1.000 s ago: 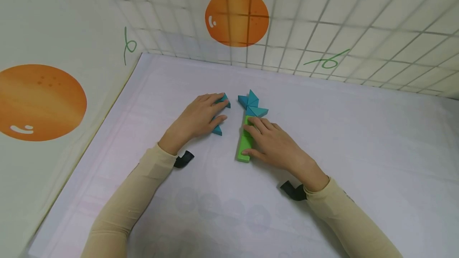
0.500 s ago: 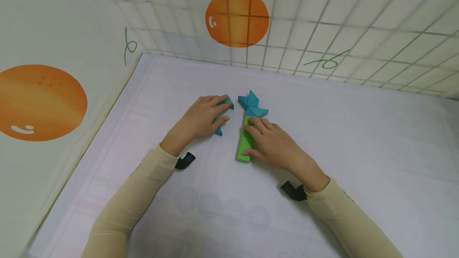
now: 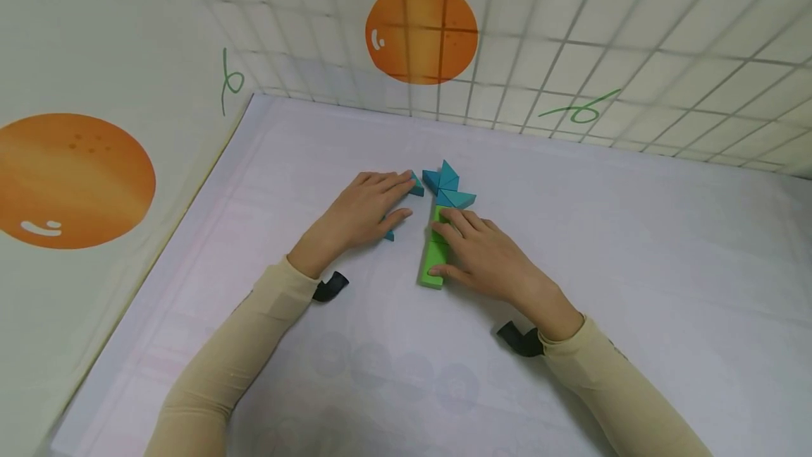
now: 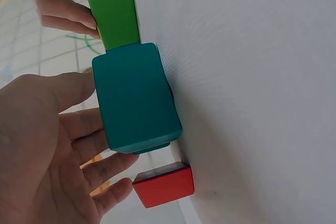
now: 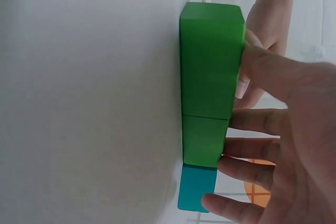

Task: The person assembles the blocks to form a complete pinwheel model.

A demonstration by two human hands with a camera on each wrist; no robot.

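In the head view my left hand [image 3: 364, 210] lies palm down over blue triangular blocks, fingers extended; a blue tip [image 3: 417, 186] shows at its fingertips and another blue corner [image 3: 389, 235] below its thumb. The left wrist view shows a teal block [image 4: 136, 98] by the thumb and fingers, and a red block [image 4: 165, 186] near a fingertip; the red one is hidden in the head view. My right hand [image 3: 488, 259] rests its fingers and thumb on two green blocks [image 3: 434, 266] set end to end. Several blue triangular blocks [image 3: 447, 180] join the row's far end.
A white sheet [image 3: 571, 245] covers the work surface. A grid-patterned wall with a printed orange [image 3: 421, 34] rises behind. Black curved pieces [image 3: 331, 286] stick out beside both wrists.
My left hand has slid right, with the blue blocks beneath it, closer to the joined blue blocks. My right hand has stayed on the green blocks.
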